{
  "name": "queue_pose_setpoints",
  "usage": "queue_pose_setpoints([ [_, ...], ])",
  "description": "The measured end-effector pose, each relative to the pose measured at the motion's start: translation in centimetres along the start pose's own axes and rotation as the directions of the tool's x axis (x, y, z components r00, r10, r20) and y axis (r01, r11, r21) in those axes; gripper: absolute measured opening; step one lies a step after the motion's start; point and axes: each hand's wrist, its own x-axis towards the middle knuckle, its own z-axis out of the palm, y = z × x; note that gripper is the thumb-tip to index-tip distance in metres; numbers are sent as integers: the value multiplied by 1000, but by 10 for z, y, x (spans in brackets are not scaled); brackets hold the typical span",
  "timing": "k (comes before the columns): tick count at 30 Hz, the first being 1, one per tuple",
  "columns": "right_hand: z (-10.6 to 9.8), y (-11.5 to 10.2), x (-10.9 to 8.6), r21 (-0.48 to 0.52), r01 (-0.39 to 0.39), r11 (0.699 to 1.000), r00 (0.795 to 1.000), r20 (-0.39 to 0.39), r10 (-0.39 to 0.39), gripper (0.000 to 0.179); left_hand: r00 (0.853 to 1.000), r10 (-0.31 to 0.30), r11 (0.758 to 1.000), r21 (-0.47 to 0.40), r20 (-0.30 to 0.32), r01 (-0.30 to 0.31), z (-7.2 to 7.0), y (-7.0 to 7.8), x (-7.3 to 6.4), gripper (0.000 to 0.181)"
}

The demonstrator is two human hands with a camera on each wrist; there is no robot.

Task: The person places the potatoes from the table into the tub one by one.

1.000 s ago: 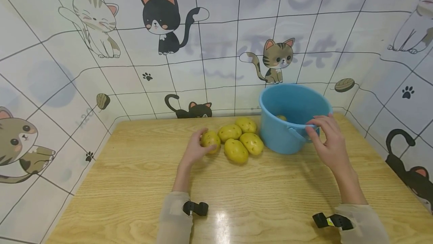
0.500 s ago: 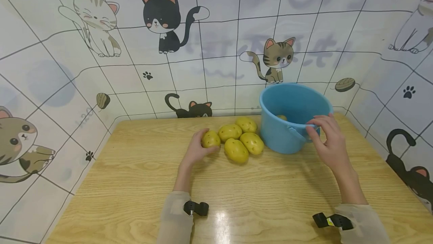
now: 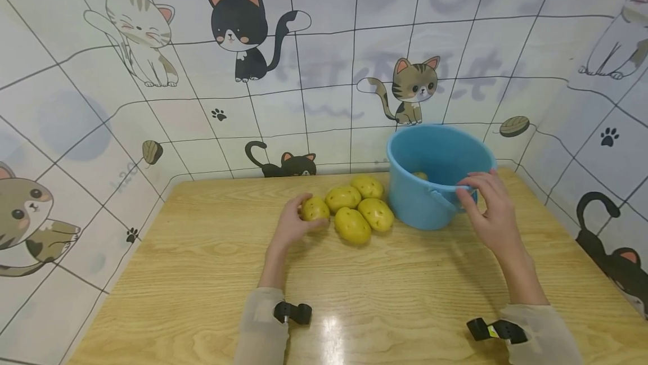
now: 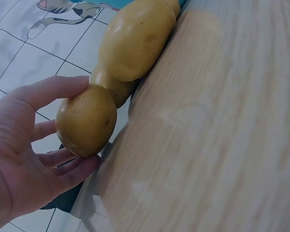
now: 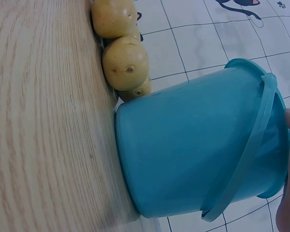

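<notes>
My left hand [image 3: 293,223] grips the leftmost yellow potato [image 3: 315,209], thumb on the near side and fingers round the far side. In the left wrist view that potato [image 4: 87,121] sits between thumb and fingertips. Several more potatoes [image 3: 352,225] lie clustered just right of it, up against the blue bucket [image 3: 422,202]. My right hand [image 3: 493,213] pinches the bucket's near right rim, thumb outside and fingers over the edge. Part of a potato [image 3: 420,175] shows inside the bucket. The right wrist view shows the bucket's handle [image 5: 249,150] hanging down its side.
The wooden table [image 3: 202,275] extends in front of and left of the potatoes. Behind it and at both sides rises a white tiled-pattern wall [image 3: 329,61] with cartoon cats. The bucket stands near the table's back edge.
My left thumb has closed in a little further around the leftmost potato. The right hand, the bucket and the other potatoes stay where they were.
</notes>
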Motion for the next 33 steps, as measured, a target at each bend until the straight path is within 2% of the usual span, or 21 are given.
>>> queue_pose_setpoints([
  [8, -1, 0, 0, -10, -1, 1000, 1000, 6, 1, 38, 998, 31, 999, -32, -46, -33, -3, 7, -1, 79],
  [24, -1, -2, 0, -10, -11, 1000, 1000, 14, 11, 35, 993, 77, 994, -71, -86, -83, -4, 29, -3, 79],
  [33, 2, 0, -2, 8, -6, 1000, 1000, -22, 6, 27, 983, 161, 980, -105, -86, -170, -5, 49, -2, 75],
])
